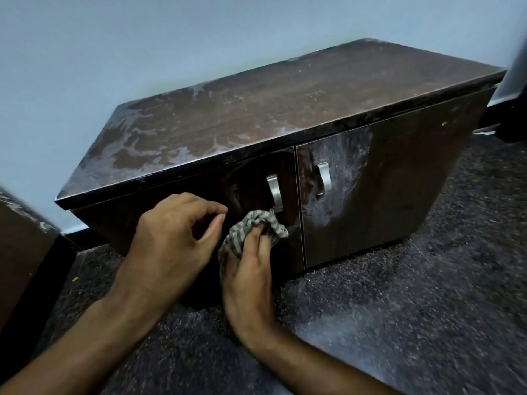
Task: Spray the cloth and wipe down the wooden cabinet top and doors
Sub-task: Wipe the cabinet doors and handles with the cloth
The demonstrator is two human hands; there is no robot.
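Observation:
A low dark wooden cabinet (pixel 285 104) stands against the pale wall, its top streaked with whitish smears. My right hand (pixel 248 275) grips a bunched grey striped cloth (pixel 253 226) and presses it on the left door (pixel 256 195), just below that door's metal handle (pixel 274 191). My left hand (pixel 174 240) hovers beside it in front of the same door, fingers loosely curled and holding nothing. The right door (pixel 385 189) carries a whitish smear around its handle (pixel 324 178). No spray bottle is in view.
Dark speckled floor (pixel 399 309) spreads in front of the cabinet. Another brown piece of furniture (pixel 22 252) stands at the left edge. A dark object (pixel 513 67) cuts in at the top right corner beside the cabinet's end.

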